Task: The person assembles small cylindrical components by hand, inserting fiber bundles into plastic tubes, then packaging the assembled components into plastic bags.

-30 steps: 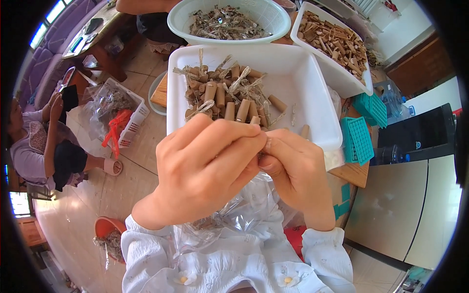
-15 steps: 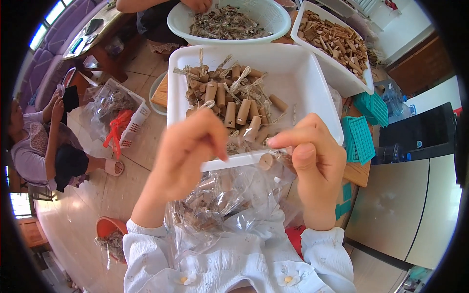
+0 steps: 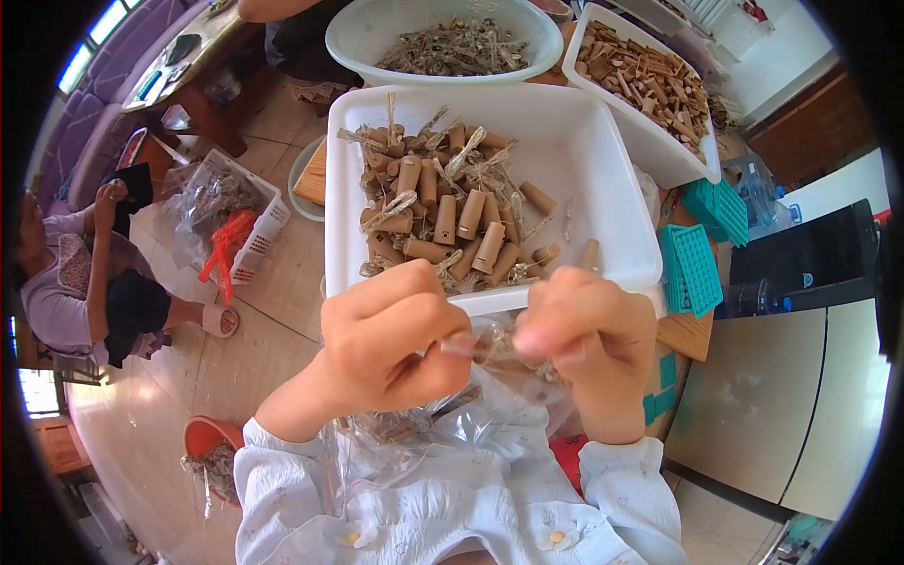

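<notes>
Both hands are raised close together, with the grip low before the wearer's chest. The left hand [image 3: 403,337] has its fingers curled, thumb and forefinger closed on a thin translucent strip [image 3: 460,347] that runs toward the other hand. The right hand [image 3: 595,344] is bent at the knuckles, its fingertips blurred by motion; whether they press on anything cannot be told. Between the two grips is a small brown piece with straw-coloured strands [image 3: 485,345], partly hidden and indistinct.

Directly beneath the grip, a crumpled clear plastic bag [image 3: 476,426] lies over the wearer's lap. Just beyond the grip is a white rectangular plastic tub [image 3: 565,141]; its left and near portions hold a heap of brown cylinders with pale twine [image 3: 471,215]. Farther beyond stands a pale green oval plastic basin [image 3: 344,42] of tangled strands. Beyond and right of the grip is a second white plastic tub [image 3: 642,155], filled with tan chips. Nearer on that side, teal perforated plastic trays [image 3: 692,270] sit by the edge of the wooden worktop [image 3: 687,336]
</notes>
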The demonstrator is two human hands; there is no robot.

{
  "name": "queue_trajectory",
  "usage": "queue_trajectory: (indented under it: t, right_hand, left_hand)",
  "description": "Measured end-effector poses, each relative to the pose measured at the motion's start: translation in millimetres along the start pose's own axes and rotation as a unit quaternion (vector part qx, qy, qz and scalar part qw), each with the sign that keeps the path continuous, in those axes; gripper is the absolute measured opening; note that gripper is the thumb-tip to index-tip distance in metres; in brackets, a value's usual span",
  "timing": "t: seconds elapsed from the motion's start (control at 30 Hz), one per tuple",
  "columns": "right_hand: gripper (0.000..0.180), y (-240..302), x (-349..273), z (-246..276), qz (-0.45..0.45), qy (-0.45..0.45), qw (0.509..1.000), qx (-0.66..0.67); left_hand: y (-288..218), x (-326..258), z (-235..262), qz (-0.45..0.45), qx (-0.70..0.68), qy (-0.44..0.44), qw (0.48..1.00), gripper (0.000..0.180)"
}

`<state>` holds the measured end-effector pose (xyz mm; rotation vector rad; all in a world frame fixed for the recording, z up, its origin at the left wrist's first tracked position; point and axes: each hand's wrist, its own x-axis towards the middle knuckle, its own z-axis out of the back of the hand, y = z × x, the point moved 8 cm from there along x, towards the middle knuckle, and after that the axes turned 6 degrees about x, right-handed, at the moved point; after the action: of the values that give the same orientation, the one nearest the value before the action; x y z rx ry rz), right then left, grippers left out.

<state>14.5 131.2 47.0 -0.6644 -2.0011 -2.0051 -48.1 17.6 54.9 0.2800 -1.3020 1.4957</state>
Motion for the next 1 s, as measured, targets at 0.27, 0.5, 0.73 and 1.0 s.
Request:
queue_trajectory:
  t: [0.27,0.5,0.73,1.0]
  right_hand:
    - [0.033,-13.2,-8.1,-10.1,-0.067,-0.016,0.921,0.382]
    - [0.051,4.4,-16.3,34.5,-0.035,-0.188,0.967,0.166]
    - [0.044,20.5,-17.5,17.1,-0.002,-0.165,0.985,0.050]
    - [0.009,42.2,-27.3,-83.2,0.321,0.152,0.909,-0.219]
  left_hand:
    - [-35.1,-3.4,-3.8,-0.209,0.112,0.009,0.971,0.010]
    - [-10.5,1.3,11.2,0.014,0.133,0.200,0.971,0.028]
    - [-9.0,-61.0,-8.6,0.146,0.103,0.444,0.878,0.034]
    - [4.9,-45.1,19.5,0.165,0.199,0.326,0.910,0.015]
